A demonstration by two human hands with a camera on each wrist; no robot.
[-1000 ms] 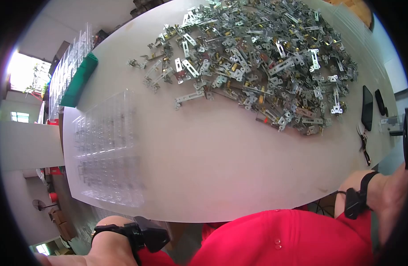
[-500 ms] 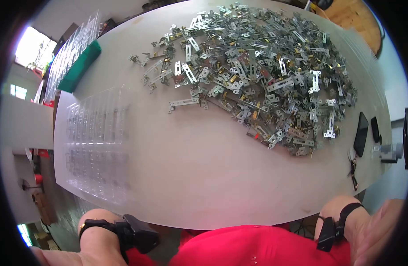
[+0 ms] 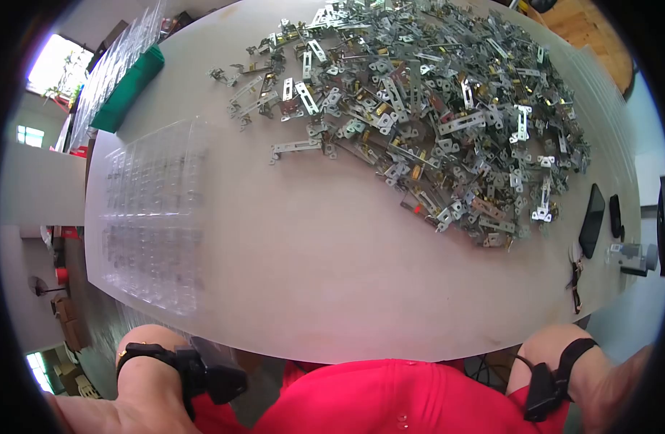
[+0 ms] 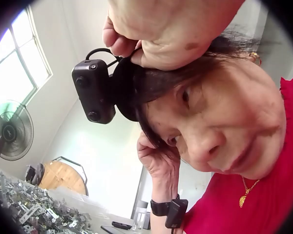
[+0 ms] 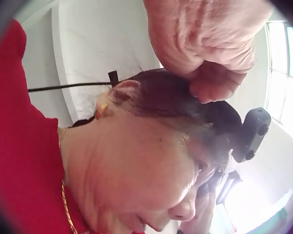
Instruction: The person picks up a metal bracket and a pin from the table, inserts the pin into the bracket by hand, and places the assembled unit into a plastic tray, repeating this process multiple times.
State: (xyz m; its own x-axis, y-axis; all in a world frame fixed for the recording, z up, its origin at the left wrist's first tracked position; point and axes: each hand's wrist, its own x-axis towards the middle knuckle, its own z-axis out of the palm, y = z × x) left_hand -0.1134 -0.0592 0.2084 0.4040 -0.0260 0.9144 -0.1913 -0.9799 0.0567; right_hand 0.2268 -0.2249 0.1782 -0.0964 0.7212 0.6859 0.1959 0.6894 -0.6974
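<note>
Both hands are raised to the person's head. In the left wrist view, my left hand (image 4: pixel 173 34) pinches the black head strap beside the head camera (image 4: pixel 94 91) with curled fingers. My right hand (image 5: pixel 205 39) lies against the hair in the right wrist view, its fingers curled inward; I cannot tell whether it holds the strap. A black wrist camera (image 3: pixel 217 376) is strapped on the left wrist, another wrist camera (image 3: pixel 542 390) on the right. Beyond them, a large pile of small metal brackets (image 3: pixel 419 94) spreads over the table (image 3: pixel 332 267).
Clear plastic compartment trays (image 3: pixel 152 224) lie on the table's left side. Further back left stand more clear trays (image 3: pixel 116 87) by a green strip (image 3: pixel 130 90). Along the right edge lie a black phone (image 3: pixel 593 220), pliers (image 3: pixel 576 282) and a small clear container (image 3: pixel 629 254).
The head view has tilted and shifted: the pile, phone and pliers first moved lower and left, then the pile's left side rose slightly. Both hands stay up at the head.
</note>
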